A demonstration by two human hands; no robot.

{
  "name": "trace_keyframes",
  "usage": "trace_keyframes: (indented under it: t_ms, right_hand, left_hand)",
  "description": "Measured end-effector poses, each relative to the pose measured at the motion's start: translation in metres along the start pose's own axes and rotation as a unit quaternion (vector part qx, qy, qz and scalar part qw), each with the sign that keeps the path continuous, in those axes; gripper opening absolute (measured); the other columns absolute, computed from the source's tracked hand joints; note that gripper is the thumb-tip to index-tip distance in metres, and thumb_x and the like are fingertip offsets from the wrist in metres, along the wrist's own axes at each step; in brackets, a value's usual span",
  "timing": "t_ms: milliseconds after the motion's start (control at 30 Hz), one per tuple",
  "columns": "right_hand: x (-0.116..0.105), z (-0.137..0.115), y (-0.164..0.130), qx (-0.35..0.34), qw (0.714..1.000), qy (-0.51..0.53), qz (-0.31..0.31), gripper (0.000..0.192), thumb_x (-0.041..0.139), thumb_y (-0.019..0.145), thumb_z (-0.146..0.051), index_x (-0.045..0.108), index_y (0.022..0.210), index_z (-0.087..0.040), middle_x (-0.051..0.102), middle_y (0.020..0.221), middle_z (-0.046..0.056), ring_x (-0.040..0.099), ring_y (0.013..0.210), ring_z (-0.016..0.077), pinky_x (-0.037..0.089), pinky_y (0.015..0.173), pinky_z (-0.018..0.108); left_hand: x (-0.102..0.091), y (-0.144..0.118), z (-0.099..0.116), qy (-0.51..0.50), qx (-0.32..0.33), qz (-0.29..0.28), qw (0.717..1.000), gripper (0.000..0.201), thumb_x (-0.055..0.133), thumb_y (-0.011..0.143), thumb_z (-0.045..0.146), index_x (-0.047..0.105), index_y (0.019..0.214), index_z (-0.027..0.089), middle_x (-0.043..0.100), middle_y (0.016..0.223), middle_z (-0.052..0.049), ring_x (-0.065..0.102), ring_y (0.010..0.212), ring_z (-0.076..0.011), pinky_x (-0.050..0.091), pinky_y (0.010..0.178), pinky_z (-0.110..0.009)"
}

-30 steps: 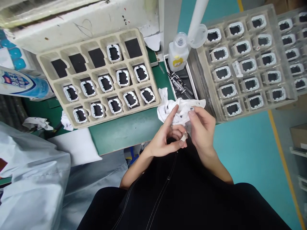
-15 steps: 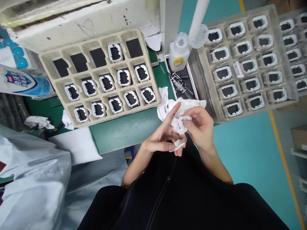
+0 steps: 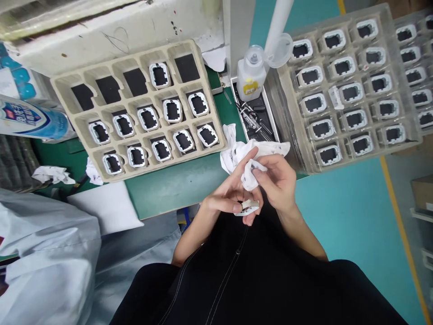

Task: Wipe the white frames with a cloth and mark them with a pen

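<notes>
White frame (image 3: 251, 205) is off the bench, held over the black clothing (image 3: 233, 280), pinched between thumb and fingers of the left hand (image 3: 223, 195); I have that hand's index finger stretched out beside the cloth wad (image 3: 248, 178). Right hand (image 3: 279, 181) grips the wad between thumb and fingers, just beyond the frame. Changed over the last 1 s: frame turned from near end-on to flatter, more of its ring showing; my right hand came in lower and closer, cloth now bunched up at its fingertips. I judge that the 2 hands are now placed to work cloth and frame together; contact between those 2 I can't confirm, fingers block it. Spread cloth (image 3: 270, 148) lies on the green bench (image 3: 189, 180) behind the hands, can't tell if it and the wad are 1 piece. No change in the molded tray (image 3: 176, 158): 11 frames seated, 4 pockets showing just black pads. Same for the clear tray (image 3: 348, 157) at right and the bottle (image 3: 244, 76) by the box (image 3: 271, 113) of markers. Co-worker's pale blue clothing (image 3: 50, 262) at far left, well apart.
</notes>
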State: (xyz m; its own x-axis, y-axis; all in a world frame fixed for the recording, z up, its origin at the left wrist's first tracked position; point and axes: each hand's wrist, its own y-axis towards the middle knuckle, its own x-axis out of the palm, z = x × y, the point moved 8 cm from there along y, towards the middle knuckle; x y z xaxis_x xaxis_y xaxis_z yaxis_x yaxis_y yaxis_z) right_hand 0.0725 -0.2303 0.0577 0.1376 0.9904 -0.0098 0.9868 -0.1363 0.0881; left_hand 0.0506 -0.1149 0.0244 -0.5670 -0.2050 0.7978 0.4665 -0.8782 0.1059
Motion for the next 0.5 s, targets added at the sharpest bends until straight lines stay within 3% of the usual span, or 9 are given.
trace_keyframes:
  t_ms: [133,233,333,500]
  right_hand:
    - [-0.0029,-0.0035,-0.0001,-0.041,0.999,0.002,-0.022,0.009,0.076,0.104,-0.034,0.071,0.101,-0.028,0.078,0.105,0.003,0.076,0.095,0.0215,0.064,0.085,0.039]
    - [-0.0042,-0.0059,0.0012,-0.07,0.997,0.005,-0.02,0.011,0.077,0.101,-0.028,0.068,0.095,-0.028,0.071,0.105,0.002,0.072,0.095,0.0199,0.061,0.082,0.037]
    - [-0.0019,-0.0048,0.0027,-0.068,0.997,0.019,-0.02,0.018,0.078,0.099,-0.026,0.062,0.09,-0.027,0.067,0.097,0.0,0.068,0.088,0.018,0.058,0.077,0.034]
    - [-0.0008,-0.0013,0.0032,-0.048,0.999,0.021,0.013,0.019,0.082,0.094,-0.023,0.064,0.096,-0.028,0.07,0.097,0.0,0.07,0.092,0.018,0.062,0.084,0.035]
  left_hand:
    - [-0.0019,0.0009,-0.0018,0.018,-0.005,0.033,0.999,0.154,0.093,0.086,0.048,-0.03,0.177,0.04,0.084,0.098,-0.004,0.084,0.066,-0.028,0.063,0.056,-0.032]
    - [0.0004,0.0029,-0.0028,0.018,0.002,0.019,1.0,0.152,0.092,0.088,0.046,-0.032,0.176,0.043,0.083,0.098,-0.003,0.085,0.067,-0.0269,0.062,0.054,-0.03]
    - [0.0002,0.004,-0.0053,0.016,-0.016,0.012,1.0,0.156,0.094,0.086,0.047,-0.033,0.175,0.043,0.083,0.098,-0.003,0.085,0.069,-0.0278,0.063,0.055,-0.031]
    - [0.0001,0.0025,-0.0023,0.021,-0.007,0.021,1.0,0.152,0.092,0.089,0.037,-0.034,0.175,0.044,0.082,0.103,-0.004,0.086,0.074,-0.0262,0.066,0.061,-0.031]
